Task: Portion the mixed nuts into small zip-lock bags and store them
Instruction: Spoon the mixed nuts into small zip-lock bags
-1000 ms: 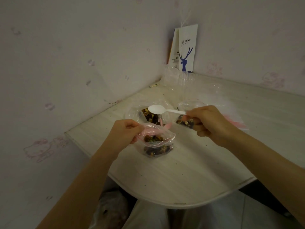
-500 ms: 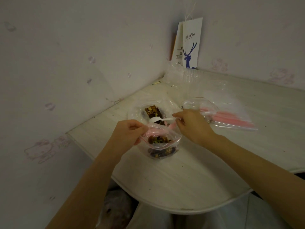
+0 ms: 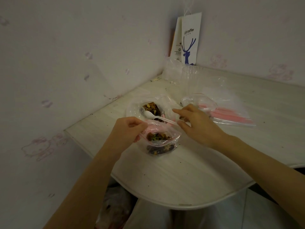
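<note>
- Small zip-lock bag (image 3: 174, 138), part-filled with nuts, stands on table (image 3: 181, 176).
- Left hand (image 3: 127, 131) at its 9 o'clock, pinching the pink zip rim.
- Right hand (image 3: 198, 126) at 2 o'clock, fingers straight, gripping nothing.
- Spoon (image 3: 153, 116) at 12, bowl inside open nut bag (image 3: 132, 107).

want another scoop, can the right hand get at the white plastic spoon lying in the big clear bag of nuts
Probably yes: the white plastic spoon lies bowl-first in the big clear bag of nuts, its handle pointing at the right hand, whose fingers sit beside its end, nothing between.
</note>
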